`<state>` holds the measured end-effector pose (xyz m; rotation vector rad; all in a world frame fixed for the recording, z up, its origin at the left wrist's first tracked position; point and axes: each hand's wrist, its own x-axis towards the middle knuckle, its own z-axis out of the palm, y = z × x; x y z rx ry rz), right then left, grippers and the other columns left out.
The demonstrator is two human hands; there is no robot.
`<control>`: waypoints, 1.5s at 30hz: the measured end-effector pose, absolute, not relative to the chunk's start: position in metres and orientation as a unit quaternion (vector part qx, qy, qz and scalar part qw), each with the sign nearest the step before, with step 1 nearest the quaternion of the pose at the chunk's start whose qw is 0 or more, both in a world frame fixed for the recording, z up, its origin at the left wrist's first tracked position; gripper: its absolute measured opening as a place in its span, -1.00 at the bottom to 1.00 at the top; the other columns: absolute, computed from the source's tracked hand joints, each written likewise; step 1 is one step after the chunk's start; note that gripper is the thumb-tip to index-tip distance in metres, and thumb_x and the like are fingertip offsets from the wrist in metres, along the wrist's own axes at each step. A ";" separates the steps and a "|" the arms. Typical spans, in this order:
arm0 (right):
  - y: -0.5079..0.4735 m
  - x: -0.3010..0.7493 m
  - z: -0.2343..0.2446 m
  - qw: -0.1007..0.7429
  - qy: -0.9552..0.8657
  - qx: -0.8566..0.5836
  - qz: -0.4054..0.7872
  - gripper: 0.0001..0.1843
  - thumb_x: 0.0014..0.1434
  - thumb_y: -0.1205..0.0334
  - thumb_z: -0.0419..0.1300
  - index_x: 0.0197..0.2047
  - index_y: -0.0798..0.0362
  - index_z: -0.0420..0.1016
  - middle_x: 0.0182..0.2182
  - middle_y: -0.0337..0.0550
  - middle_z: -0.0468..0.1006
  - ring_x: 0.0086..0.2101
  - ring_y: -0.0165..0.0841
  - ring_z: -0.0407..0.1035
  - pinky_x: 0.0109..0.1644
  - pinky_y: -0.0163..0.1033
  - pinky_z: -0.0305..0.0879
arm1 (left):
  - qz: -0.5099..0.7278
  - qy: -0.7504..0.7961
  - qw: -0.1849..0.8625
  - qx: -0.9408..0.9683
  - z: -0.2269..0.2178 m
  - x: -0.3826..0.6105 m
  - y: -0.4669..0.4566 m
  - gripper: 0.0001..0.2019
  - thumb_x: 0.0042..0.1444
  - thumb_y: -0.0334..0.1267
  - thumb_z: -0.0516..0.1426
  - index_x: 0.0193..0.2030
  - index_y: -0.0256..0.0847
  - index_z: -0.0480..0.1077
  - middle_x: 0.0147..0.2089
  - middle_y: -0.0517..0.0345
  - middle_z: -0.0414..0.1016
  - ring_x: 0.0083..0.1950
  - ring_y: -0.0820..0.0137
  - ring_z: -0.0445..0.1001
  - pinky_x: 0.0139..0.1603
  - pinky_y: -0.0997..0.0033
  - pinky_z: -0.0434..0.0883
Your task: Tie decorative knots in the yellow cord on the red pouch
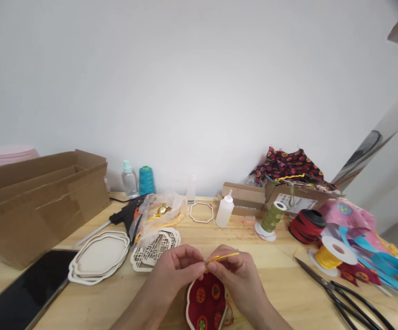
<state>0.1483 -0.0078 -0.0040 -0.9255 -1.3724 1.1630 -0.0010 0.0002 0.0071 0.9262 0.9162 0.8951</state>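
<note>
My left hand (174,268) and my right hand (236,270) meet at the near middle of the wooden table (281,293). Both pinch a thin yellow cord (223,257) between thumb and fingers, its loop sticking out to the right. Just below the fingers lies a red fabric-covered piece (205,303) with round orange patterns, and the cord runs down to its top edge.
Wooden cut-out frames (100,256) and lattice pieces (154,251) lie left of the hands, by a glue gun (127,214) and cardboard box (37,199). A glue bottle (224,210), olive thread spool (272,217), yellow cord spool (329,253), scissors (339,288) and ribbons (384,266) lie right. A dark tablet (27,293) lies near left.
</note>
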 end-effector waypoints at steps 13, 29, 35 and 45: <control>-0.009 0.145 -0.001 0.505 -0.489 -0.403 0.586 -0.82 -0.24 0.18 0.35 -0.51 0.08 0.55 -0.56 -0.23 0.42 -0.52 -0.44 0.32 -0.49 -0.40 0.23 | 0.435 0.450 0.580 0.522 0.009 -0.004 0.001 -0.89 -0.16 -0.29 0.19 -0.53 -0.24 0.33 -0.55 0.28 0.37 -0.47 0.52 0.31 -0.43 0.56 0.26; -0.011 0.152 -0.003 0.469 -0.719 -0.437 0.266 -0.86 0.06 0.28 0.14 -0.50 0.08 0.45 -0.58 -0.23 0.39 -0.51 -0.43 0.24 -0.42 -0.35 0.15 | 0.368 0.433 0.684 0.457 0.012 -0.003 0.002 -0.80 -0.22 -0.29 0.25 -0.39 -0.31 0.43 -0.44 0.16 0.51 -0.38 0.46 0.41 -0.31 0.50 0.32; -0.011 0.154 -0.002 0.481 -0.747 -0.396 0.229 -0.91 0.06 0.35 0.15 -0.45 0.08 0.46 -0.56 -0.21 0.40 -0.49 -0.43 0.26 -0.41 -0.36 0.17 | 0.378 0.432 0.710 0.407 0.012 -0.005 -0.001 -0.82 -0.27 -0.31 0.28 -0.45 -0.27 0.44 -0.51 0.24 0.51 -0.43 0.52 0.40 -0.36 0.57 0.30; -0.004 0.162 0.000 0.453 -0.731 -0.434 0.269 -0.88 0.05 0.30 0.16 -0.41 0.10 0.53 -0.57 -0.15 0.47 -0.50 -0.38 0.30 -0.43 -0.33 0.21 | 0.418 0.463 0.655 0.427 0.003 -0.008 0.004 -0.83 -0.23 -0.29 0.24 -0.46 -0.26 0.37 -0.52 0.25 0.46 -0.46 0.52 0.37 -0.40 0.55 0.28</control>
